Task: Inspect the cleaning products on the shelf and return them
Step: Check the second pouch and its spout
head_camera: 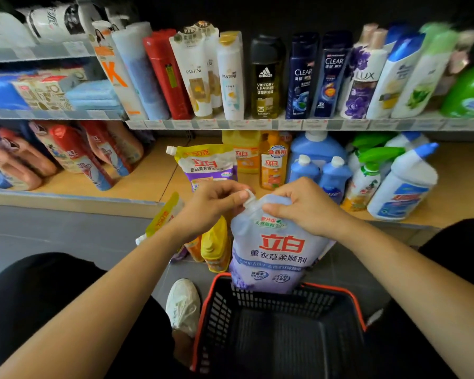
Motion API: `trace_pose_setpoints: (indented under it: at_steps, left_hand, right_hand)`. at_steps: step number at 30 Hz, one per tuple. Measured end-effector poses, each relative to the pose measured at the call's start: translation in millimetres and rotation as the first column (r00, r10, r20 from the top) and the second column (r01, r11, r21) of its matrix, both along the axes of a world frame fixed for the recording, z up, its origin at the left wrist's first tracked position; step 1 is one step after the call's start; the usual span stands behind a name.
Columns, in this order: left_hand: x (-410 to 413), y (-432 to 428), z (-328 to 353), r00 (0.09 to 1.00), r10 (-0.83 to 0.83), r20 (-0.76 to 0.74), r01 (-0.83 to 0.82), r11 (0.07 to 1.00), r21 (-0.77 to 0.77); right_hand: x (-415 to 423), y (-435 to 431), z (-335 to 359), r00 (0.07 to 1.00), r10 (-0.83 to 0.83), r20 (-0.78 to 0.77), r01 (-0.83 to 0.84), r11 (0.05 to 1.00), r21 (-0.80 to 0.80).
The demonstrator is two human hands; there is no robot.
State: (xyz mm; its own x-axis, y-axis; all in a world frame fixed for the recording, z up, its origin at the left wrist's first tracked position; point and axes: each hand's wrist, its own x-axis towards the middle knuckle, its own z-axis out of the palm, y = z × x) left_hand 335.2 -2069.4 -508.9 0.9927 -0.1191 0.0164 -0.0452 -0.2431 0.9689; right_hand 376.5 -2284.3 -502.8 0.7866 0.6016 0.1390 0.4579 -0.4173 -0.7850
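Softener pouch [277, 250], lavender with red lettering, is hanging upright at the centre of view. Its lower end is covering the far rim of the black basket [216, 313] at six o'clock; I cannot tell whether it is touching.

Left hand [214, 206] is pinching the white cap [249, 196] between thumb and curled fingertips. Right hand [304, 206] is gripping the pouch's top corner at three o'clock of the cap, thumb pressing on the front.

The step looks like a check of the seal. The right hand should be bearing the weight close to the spout so the soft body is not buckling, while the left is testing the cap gently without loosening it.

For the return, the lower shelf [153, 173] is showing bare wood at ten o'clock of the pouch. A yellow-and-purple pouch [207, 165] at eleven o'clock, an orange bottle [274, 165] at twelve and blue bottles [304, 170] at one are crowding the rest. A yellow bottle [215, 244] is sitting just beside the pouch at nine o'clock, so lifting straight up before crossing the shelf lip seems wisest.
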Motion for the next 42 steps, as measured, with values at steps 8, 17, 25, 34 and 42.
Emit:
trace_pose_setpoints:
  at_steps: [8,17,25,34,42]
  left_hand:
    - [7,-10,-6,0.987,0.086,-0.138,-0.09,0.996,-0.027]
    - [0,-11,-2,0.996,-0.085,-0.026,0.081,0.989,-0.121]
    - [0,-16,-6,0.99,0.131,-0.049,-0.133,0.99,-0.045]
    - [-2,-3,-1,0.998,-0.008,-0.059,0.001,0.993,-0.114]
    - [-4,2,-2,0.998,-0.063,0.013,0.064,0.996,-0.062]
  right_hand:
    - [-4,-9,-8,0.998,-0.052,-0.028,0.051,0.997,-0.064]
    - [-2,-18,-7,0.994,-0.112,0.005,0.112,0.992,-0.052]
    - [-4,-16,-8,0.996,-0.082,0.041,0.085,0.991,-0.105]
    - [-1,-17,-9,0.994,-0.085,0.072,0.09,0.992,-0.083]
    - [2,-15,-11,0.995,-0.074,0.073,0.079,0.995,-0.067]
